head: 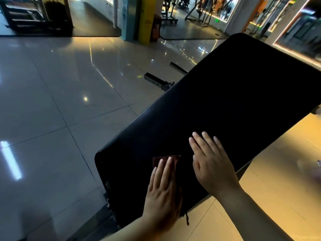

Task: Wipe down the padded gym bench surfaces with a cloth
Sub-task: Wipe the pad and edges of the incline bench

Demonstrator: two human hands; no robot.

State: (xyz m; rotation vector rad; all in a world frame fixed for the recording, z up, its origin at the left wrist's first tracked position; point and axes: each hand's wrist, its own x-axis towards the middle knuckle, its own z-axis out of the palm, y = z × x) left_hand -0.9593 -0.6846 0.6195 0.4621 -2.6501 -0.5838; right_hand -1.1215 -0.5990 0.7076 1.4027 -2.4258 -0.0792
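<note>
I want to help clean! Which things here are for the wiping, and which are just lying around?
For the job: cloth, black bench pad, left hand pressing the cloth, right hand flat on the pad.
Just around: yellow pillar, gym machines far behind, dark rack.

I count one black padded surface (225, 101), one reddish cloth (157, 160), and two hands, a left hand (161, 193) and a right hand (212, 167). Beyond it I count two metal pieces, one square tube (156, 80) and one round tube (178, 67), plus one yellow pillar (145, 20).
</note>
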